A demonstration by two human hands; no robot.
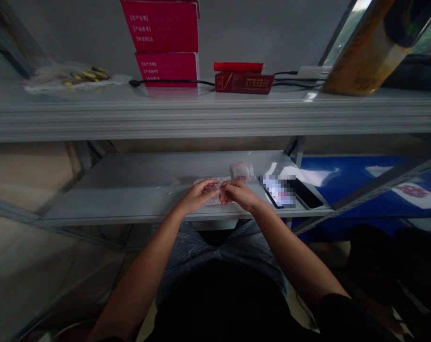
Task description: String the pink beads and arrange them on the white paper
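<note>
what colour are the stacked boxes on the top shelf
The boxes are a deep pink-red, clearest in the head view.

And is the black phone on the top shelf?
No, the black smartphone lies on the lower metal shelf, right of the right hand.

Premises inspected: a grey painted wall (272,33) stands directly behind a grey steel shelving unit (215,114). The unit has at least two shelf levels, with folded-edge shelf fronts, and slotted angle uprights (297,149) and diagonal members at the sides. The lower shelf (158,171) shows a glossy surface with bright glare near its right end. The floor (33,266) at lower left is a pale beige, smooth finish. A blue panel (347,178) with white printed patches stands beyond the unit at right. At upper right, a glazed opening (425,38) shows green foliage and admits daylight. Dark shapes at lower right are too dim to identify. General lighting is subdued.
</note>
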